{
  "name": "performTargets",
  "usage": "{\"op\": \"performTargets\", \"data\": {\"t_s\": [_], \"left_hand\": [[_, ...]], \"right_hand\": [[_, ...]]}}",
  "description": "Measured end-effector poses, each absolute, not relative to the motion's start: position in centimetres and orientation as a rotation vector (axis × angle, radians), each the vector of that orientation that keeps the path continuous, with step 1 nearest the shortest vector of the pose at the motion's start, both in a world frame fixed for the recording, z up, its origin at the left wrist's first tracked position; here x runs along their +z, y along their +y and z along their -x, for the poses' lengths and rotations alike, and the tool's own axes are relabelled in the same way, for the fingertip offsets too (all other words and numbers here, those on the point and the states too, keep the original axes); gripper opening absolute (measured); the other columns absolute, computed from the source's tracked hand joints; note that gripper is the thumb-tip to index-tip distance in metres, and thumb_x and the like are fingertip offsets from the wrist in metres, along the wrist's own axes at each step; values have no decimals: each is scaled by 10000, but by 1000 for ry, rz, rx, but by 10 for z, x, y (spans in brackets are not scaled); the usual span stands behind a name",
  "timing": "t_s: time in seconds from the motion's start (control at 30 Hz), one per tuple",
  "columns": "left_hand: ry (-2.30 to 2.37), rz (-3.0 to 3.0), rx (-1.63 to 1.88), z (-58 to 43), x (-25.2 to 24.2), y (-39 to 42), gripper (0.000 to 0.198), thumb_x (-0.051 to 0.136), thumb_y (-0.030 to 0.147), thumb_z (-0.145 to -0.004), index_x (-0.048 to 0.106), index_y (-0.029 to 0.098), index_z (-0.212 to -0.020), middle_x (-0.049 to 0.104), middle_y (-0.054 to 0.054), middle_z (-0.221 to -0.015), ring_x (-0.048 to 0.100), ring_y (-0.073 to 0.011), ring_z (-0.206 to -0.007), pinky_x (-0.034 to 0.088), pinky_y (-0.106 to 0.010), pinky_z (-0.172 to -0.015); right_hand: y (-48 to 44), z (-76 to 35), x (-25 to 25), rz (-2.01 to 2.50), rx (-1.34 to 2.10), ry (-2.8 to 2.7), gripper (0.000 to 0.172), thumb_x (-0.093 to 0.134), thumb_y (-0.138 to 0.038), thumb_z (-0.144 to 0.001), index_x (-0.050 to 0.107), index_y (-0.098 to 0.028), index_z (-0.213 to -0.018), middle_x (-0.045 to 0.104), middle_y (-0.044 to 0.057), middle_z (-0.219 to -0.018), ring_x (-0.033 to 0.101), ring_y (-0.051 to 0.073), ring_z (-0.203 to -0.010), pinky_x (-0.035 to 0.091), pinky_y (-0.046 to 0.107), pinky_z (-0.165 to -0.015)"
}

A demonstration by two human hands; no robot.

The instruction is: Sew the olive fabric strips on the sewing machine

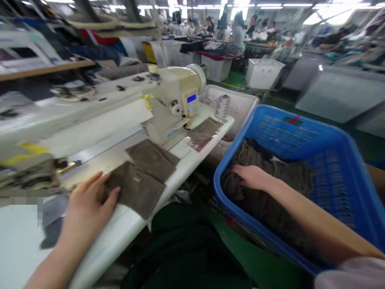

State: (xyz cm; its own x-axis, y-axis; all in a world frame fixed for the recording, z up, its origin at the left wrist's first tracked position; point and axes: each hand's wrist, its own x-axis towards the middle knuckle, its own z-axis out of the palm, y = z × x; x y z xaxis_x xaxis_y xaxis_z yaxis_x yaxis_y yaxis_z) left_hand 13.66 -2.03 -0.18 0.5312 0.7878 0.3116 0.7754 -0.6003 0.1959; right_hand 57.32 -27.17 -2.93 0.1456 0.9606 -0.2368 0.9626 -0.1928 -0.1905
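Observation:
My left hand [92, 200] lies on the sewing machine table [177, 166], thumb and fingers spread. Its fingertips touch the edge of a brown fabric piece [141, 194] with a small light mark near its top. Another brown fabric piece [153, 158] partly lies under that one, close to the machine arm. On the right, my right hand [251, 176] reaches into a blue plastic basket [319, 138] and touches the heaped brown fabric [279, 208]. Its fingertips are blurred and partly sunk in the cloth, so the grip is unclear.
The sewing machine [162, 108] spans the table's far side, with a small display panel [191, 102]. A thread cone [223, 106] and more brown fabric [206, 130] sit at the table's right end. Behind stands a white bin [240, 98]. People work in the distance.

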Motion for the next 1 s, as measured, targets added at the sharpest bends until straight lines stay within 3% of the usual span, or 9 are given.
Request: {"op": "performTargets", "data": {"t_s": [0.13,0.23,0.3,0.37,0.43,0.6,0.73,0.83,1.0], "left_hand": [[1463,-2766,532,-153,21,-24,477,345,428,-970,622,143,-1232,645,-147,-1305,579,-305,-1224,424,-453,-1105],[1643,-2747,314,-169,30,-18,450,348,370,-981,663,145,-1213,693,-151,-1182,608,-330,-1130,488,-460,-981],[1731,-2720,144,-178,33,-12,410,407,352,-964,686,152,-1187,682,-163,-1157,603,-350,-1100,507,-458,-899],[1755,-2680,49,-183,36,-5,357,465,323,-936,702,162,-1148,668,-166,-1131,593,-356,-1093,507,-447,-855],[1736,-2628,35,-183,37,0,289,504,272,-900,710,171,-1077,661,-155,-1082,596,-343,-1073,503,-429,-835],[1467,-2442,473,-165,34,-7,104,532,236,-853,613,191,-901,638,-74,-934,616,-241,-909,492,-363,-810],[1237,-2083,871,-148,38,-33,105,542,319,-849,550,215,-857,591,3,-764,577,-178,-724,475,-312,-691],[1060,-1772,997,-136,48,-51,202,633,381,-797,568,210,-882,612,8,-771,587,-165,-721,478,-297,-684],[1082,-1483,1030,-108,63,-69,443,748,547,-713,695,191,-972,703,-31,-848,625,-191,-787,491,-282,-678]], "right_hand": [[-260,-577,14,-2433,-416,1966,273,696,-100,-739,759,-199,-986,761,176,-871,741,327,-792,569,451,-717],[-236,-541,45,-2382,-492,2203,195,611,-338,-922,740,-312,-1066,771,58,-1000,733,225,-857,557,345,-771],[-216,-498,56,-2361,-749,2445,187,590,-380,-942,751,-311,-1007,770,8,-990,721,207,-867,540,309,-785],[-195,-454,56,-2307,-903,2491,188,582,-362,-951,748,-275,-930,767,2,-900,712,198,-805,514,286,-718],[-176,-420,48,-2301,-897,2455,188,609,-360,-943,735,-235,-1007,765,35,-907,714,220,-837,494,295,-726],[-152,-389,29,-2471,-868,2365,299,687,-435,-901,684,-187,-1067,730,62,-896,691,225,-837,476,300,-723],[-150,-385,24,-2574,-807,2585,303,770,-373,-819,671,-193,-1041,675,56,-1052,640,184,-907,461,276,-782],[-151,-378,24,-2556,-970,2605,145,668,-339,-869,646,-199,-837,636,-8,-830,575,142,-725,407,254,-658],[-161,-356,29,-2527,-1318,2538,322,606,-463,-857,534,-206,-677,435,-71,-567,421,112,-546,282,246,-528]]}}
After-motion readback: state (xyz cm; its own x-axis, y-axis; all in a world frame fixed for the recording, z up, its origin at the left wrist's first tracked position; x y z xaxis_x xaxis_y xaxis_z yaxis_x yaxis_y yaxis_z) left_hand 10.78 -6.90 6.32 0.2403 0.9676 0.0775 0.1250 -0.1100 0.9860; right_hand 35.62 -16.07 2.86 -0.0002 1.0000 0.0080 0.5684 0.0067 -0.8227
